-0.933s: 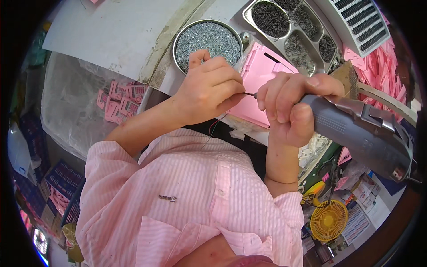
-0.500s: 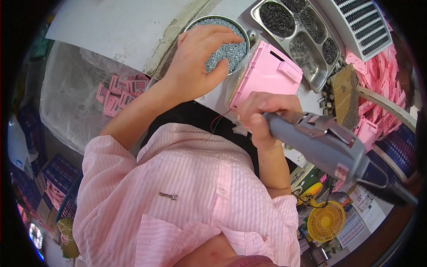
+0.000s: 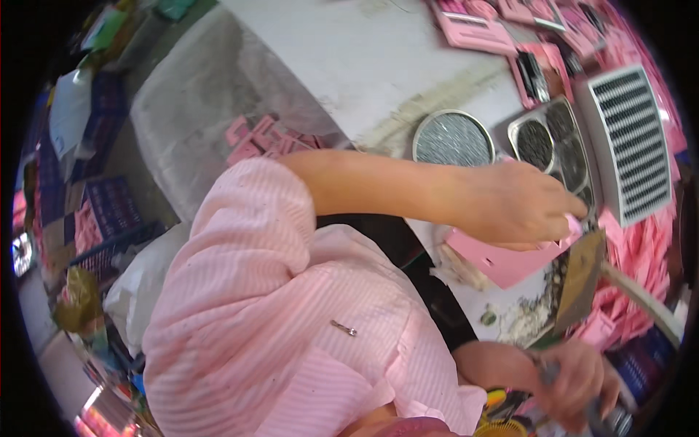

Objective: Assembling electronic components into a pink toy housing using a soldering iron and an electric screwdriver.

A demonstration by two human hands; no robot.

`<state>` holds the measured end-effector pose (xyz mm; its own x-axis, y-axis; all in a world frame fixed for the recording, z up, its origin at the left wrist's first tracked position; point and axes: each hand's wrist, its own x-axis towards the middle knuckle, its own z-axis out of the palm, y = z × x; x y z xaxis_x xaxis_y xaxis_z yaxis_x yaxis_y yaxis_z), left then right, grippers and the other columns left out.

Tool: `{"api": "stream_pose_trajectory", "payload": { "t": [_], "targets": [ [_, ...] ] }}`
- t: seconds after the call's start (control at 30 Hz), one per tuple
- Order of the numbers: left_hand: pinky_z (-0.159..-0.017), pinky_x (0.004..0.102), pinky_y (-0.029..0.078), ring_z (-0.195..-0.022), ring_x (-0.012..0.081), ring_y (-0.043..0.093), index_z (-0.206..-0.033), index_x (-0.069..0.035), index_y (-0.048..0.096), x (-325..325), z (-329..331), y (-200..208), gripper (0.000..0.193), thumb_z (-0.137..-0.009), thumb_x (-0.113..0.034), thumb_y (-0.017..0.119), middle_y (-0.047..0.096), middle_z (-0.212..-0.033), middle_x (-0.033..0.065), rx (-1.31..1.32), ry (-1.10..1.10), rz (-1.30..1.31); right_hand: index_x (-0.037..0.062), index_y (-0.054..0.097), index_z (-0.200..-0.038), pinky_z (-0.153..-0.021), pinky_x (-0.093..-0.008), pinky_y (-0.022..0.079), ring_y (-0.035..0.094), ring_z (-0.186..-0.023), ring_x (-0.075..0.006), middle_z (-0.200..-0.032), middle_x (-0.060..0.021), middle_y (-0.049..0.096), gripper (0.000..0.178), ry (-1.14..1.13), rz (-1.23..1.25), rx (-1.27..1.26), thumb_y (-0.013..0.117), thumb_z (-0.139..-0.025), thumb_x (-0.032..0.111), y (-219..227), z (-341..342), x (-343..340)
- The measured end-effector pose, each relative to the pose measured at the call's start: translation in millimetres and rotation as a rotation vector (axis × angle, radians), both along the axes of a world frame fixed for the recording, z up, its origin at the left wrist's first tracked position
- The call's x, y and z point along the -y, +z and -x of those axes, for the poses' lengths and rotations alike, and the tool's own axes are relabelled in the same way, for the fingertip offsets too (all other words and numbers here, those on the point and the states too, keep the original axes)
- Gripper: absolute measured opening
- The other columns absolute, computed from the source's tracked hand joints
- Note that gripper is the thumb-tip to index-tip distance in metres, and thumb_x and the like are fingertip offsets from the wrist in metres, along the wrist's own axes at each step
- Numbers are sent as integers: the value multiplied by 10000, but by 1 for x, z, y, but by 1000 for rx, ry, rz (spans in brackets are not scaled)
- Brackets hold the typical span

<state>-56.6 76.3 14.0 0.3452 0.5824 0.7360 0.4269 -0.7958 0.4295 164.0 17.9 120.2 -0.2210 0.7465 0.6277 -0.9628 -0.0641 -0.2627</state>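
Observation:
My left hand [image 3: 520, 204] reaches across to a pink plastic case [image 3: 502, 266] on the bench, fingers bent over its far right edge. Much of the case is hidden under that hand and forearm. My right hand [image 3: 579, 382] is low at the right, off the bench, wrapped round the dark grip of a power screwdriver [image 3: 550, 373]. Most of the tool is covered by the hand or blurred. Beyond my left forearm stands a round metal tin [image 3: 453, 138] full of small silver screws.
A metal compartment tray [image 3: 514, 137] holds dark small parts. Beside it stands a white box [image 3: 598, 138] with black rows. Pink parts [image 3: 633, 255] pile at the right past a cardboard piece [image 3: 579, 284]. At left hangs a clear plastic bag [image 3: 175, 102] with pink pieces [image 3: 266, 138].
My left hand has gone from over the screw tin to the pink case. My right hand has moved away from the case, down and right, with the screwdriver. The view has shifted.

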Motion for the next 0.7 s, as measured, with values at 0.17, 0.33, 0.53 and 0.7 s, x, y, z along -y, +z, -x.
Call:
{"api": "stream_pose_trajectory", "payload": {
  "t": [0.17, 0.33, 0.53, 0.7],
  "targets": [
    [-906, 370, 517, -1120, 230, 586, -1351, -34, 463, 109, 182, -42, 514, -936, -300, 609, 539, -1285, 114, 763, 732, 396, 31, 594, -962, -386, -265, 492, 528, -392, -71, -518, -6, 573, 256, -342, 129, -7, 723, -746, -13, 15, -20, 21],
    [-769, 381, 569, -965, 242, 624, -1211, -51, 519, 335, 334, -288, 337, -1011, -321, 533, 571, -1173, 140, 1668, 888, 868, 47, 545, -1093, -420, -228, 469, 502, -411, -73, -538, 12, 537, 285, -298, 159, 254, 723, -877, 100, -18, -12, -7],
    [-842, 385, 543, -1091, 304, 591, -1392, -51, 468, 265, 264, -235, 502, -936, -142, 657, 566, -1254, 161, 1132, 1177, 1024, 70, 448, -1281, -452, -262, 450, 459, -464, -111, -571, 18, 497, 441, -322, 53, 530, 699, -945, 209, -31, -15, -15],
    [-924, 370, 484, -1149, 286, 585, -1293, -28, 588, 22, 225, -35, 433, -886, -106, 713, 586, -1277, 156, 162, 893, 88, 48, 436, -1326, -508, -287, 442, 455, -548, -126, -666, -4, 473, 534, -578, 174, 754, 729, -917, 227, -37, -12, -9]
  ]
}}
